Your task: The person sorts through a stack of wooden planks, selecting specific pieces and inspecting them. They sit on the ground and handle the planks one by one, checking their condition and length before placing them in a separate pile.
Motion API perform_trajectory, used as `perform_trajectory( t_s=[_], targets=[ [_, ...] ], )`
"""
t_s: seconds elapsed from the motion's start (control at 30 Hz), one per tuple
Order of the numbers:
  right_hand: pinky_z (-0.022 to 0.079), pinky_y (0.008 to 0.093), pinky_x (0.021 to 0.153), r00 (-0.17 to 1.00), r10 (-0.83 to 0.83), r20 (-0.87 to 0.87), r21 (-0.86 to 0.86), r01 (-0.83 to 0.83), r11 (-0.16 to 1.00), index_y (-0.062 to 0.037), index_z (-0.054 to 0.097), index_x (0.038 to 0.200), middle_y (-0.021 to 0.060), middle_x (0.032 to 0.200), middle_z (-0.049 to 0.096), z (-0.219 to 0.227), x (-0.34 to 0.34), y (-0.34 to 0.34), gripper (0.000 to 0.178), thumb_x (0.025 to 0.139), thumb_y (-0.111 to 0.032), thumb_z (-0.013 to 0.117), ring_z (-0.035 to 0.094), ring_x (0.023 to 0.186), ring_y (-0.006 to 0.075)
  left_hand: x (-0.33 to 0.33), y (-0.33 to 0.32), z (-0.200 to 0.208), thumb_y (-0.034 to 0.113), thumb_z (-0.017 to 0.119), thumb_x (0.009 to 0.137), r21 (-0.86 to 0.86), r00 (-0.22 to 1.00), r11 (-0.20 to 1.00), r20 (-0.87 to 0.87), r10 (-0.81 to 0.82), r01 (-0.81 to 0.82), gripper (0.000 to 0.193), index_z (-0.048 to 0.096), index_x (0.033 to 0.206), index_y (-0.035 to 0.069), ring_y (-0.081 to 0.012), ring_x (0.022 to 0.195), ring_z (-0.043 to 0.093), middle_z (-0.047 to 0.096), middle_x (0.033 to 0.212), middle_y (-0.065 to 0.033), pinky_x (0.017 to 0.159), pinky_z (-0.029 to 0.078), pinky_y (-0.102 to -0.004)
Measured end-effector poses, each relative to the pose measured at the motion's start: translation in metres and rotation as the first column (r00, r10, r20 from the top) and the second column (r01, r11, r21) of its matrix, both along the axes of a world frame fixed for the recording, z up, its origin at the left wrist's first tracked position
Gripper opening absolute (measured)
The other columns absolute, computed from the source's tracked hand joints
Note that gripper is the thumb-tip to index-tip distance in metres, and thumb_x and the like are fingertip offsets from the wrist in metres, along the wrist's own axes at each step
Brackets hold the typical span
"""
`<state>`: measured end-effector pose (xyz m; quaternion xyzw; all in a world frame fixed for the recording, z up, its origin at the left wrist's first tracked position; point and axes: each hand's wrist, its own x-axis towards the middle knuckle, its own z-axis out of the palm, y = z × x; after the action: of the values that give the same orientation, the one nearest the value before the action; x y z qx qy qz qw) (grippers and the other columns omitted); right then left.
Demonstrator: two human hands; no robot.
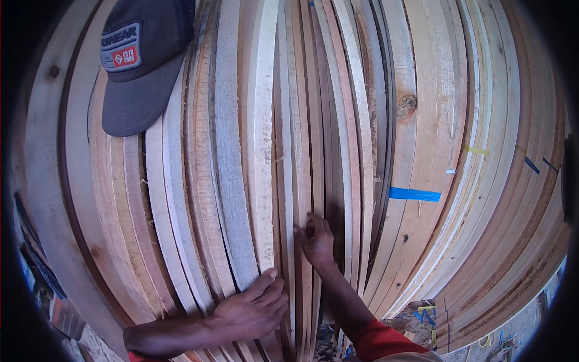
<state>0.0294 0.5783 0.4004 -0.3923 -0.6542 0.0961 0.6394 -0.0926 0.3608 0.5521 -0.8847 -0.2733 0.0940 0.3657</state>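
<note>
Presumably, the long wooden boards (301, 151) are stiff and heavy, rough enough not to slip, and best held by both edges. Pale to reddish-brown, they run side by side beneath the left hand (250, 309), loosely curled, and the right hand (318, 242), fingers narrowly bent; whether either grips cannot be told.

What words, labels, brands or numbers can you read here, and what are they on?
Cap: its grey patch bears raised lettering; I won't copy it out.
Red block on that patch: small white letters and numbers, likewise not copied.
White scrap on the boards: too small to tell if it is printed.
Blue tape: no readable text.
</note>
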Motion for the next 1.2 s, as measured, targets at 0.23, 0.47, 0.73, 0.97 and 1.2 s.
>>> perform_trajectory(
  t_s=[0.23, 0.47, 0.73, 0.97, 1.2],
  targets=[
    [0.051, 0.0351, 0.063, 0.985, 0.105, -0.134, -0.103, -0.119, 0.988, 0.0018, 0.06, 0.109, 0.0129, 0.088, 0.062, -0.012, 0.015, 0.004, 0.04, 0.076, -0.012, 0.078, 0.061, 0.069, 0.0215, 0.0, -0.004, -0.005, 0.026, 0.052, 0.082, 0.071, 0.997, 0.995, 0.025, -0.073, 0.071, 0.03, 0.07, 0.09, 0.004, -0.0294, 0.118, 0.05, 0.063, 0.099, -0.0099, 0.118, 0.016, -0.056],
    [0.052, 0.0287, 0.056, 0.549, 0.372, -0.748, -0.062, -0.617, 0.785, -0.0008, 0.058, 0.104, 0.0097, 0.081, 0.064, -0.014, 0.018, -0.005, 0.021, 0.089, -0.013, 0.065, 0.062, 0.063, 0.0153, -0.001, -0.014, 0.001, 0.028, 0.051, 0.086, -0.068, 0.998, 0.996, 0.004, 0.057, -0.056, 0.035, 0.07, 0.104, 0.004, -0.0303, 0.127, 0.046, 0.063, 0.115, -0.0112, 0.12, 0.014, -0.0537],
    [0.046, 0.0266, 0.045, 0.884, 0.081, -0.46, -0.23, -0.207, 0.951, -0.0004, 0.056, 0.093, 0.0068, 0.065, 0.061, 0.005, 0.019, 0.006, 0.026, 0.084, -0.017, 0.075, 0.057, 0.05, 0.0116, 0.003, -0.006, 0.011, 0.024, 0.054, 0.085, -0.067, 1.0, 0.998, -0.022, -0.004, 0.003, 0.023, 0.067, 0.096, 0.007, -0.0245, 0.117, 0.053, 0.065, 0.099, -0.0055, 0.117, 0.02, -0.0507],
    [0.048, 0.0261, 0.051, 0.86, 0.0, -0.511, -0.134, -0.079, 0.988, 0.0033, 0.059, 0.104, 0.0086, 0.073, 0.064, 0.066, 0.026, 0.042, 0.034, 0.08, -0.012, 0.078, 0.058, 0.056, 0.0107, 0.001, -0.014, 0.004, 0.031, 0.051, 0.089, -0.126, 0.989, 0.985, -0.106, 0.106, -0.119, 0.039, 0.068, 0.114, 0.006, -0.0297, 0.133, 0.042, 0.061, 0.125, -0.0105, 0.12, 0.011, -0.0551],
    [0.047, 0.0461, 0.095, 0.927, -0.358, -0.113, 0.11, 0.37, 0.922, 0.0011, 0.049, 0.13, 0.026, 0.132, 0.049, 0.063, 0.017, 0.044, 0.054, 0.077, 0.007, 0.059, 0.052, 0.119, 0.0422, 0.003, -0.006, 0.008, 0.025, 0.054, 0.087, -0.049, 0.999, 0.999, -0.037, -0.009, 0.007, 0.028, 0.068, 0.101, 0.005, -0.0256, 0.119, 0.052, 0.065, 0.104, -0.0068, 0.118, 0.018, -0.0512]
  ],
)
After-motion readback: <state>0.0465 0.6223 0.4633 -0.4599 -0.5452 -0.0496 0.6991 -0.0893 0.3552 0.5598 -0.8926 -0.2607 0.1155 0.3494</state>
